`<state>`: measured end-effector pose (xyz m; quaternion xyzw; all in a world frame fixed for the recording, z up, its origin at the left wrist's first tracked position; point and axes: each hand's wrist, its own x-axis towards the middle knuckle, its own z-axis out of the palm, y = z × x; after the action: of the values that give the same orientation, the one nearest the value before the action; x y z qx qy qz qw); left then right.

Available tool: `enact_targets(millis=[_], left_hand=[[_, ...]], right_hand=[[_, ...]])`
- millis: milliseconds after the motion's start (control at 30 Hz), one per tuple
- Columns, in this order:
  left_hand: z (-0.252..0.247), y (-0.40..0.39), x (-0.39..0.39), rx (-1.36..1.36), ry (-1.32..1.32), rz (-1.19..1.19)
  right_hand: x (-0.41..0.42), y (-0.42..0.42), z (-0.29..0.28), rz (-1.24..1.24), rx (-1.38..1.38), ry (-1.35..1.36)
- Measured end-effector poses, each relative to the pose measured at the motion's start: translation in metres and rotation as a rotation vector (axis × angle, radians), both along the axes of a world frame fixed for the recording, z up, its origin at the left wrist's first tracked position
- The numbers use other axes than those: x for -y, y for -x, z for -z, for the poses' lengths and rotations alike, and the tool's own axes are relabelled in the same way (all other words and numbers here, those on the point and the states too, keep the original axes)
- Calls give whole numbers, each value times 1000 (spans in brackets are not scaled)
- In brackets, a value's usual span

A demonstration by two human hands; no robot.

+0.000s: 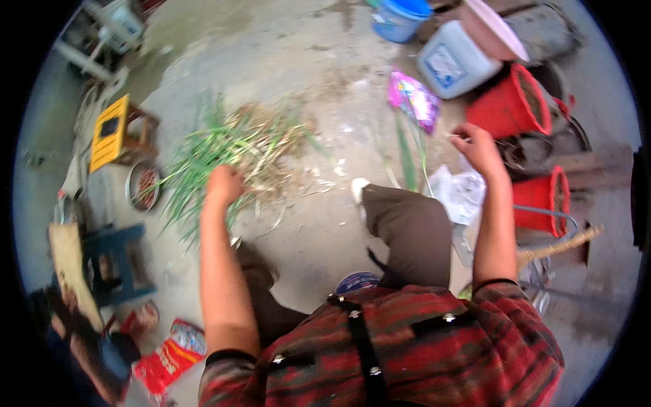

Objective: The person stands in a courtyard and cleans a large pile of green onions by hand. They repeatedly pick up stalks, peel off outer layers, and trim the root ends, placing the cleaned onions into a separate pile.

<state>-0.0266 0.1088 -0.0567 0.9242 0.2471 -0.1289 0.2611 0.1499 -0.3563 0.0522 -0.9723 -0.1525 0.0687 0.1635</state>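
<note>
A large heap of green onions (249, 147) with roots and dry leaves lies on the concrete floor before me. At its near edge is my left hand (224, 185), fingers curled down toward the stalks; whether it grips any is hidden. My right hand (473, 145) is raised at the right with thumb and fingers bent, near a pink and purple plastic packet (414, 99); a small pale bit seems to be at its fingertips, too blurred to settle. A few separate green stalks (407, 152) lie between the packet and my right knee. A white plastic bag (457, 193) lies below my right hand.
Right: red buckets (503, 107), a white plastic jug (452, 61), a pink basin (496, 30) and a blue bucket (399, 20). Left: a yellow-topped stool (109, 132), a metal bowl (144, 185) and a blue stool (114, 264). Another person (86, 351) is at the lower left beside a red bag (170, 356).
</note>
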Motion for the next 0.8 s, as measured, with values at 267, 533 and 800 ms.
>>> enact_targets(millis=[267,533,800], left_hand=[[93,25,-22,-143,10,-163],[242,85,-36,-432,50,-247],[255,5,21,-29,681,-944]], right_hand=[[-164,51,-14,-422,-191,-442],[-223,76,58,-724,-408,-189],[-222,70,79,-660,-458,-46]])
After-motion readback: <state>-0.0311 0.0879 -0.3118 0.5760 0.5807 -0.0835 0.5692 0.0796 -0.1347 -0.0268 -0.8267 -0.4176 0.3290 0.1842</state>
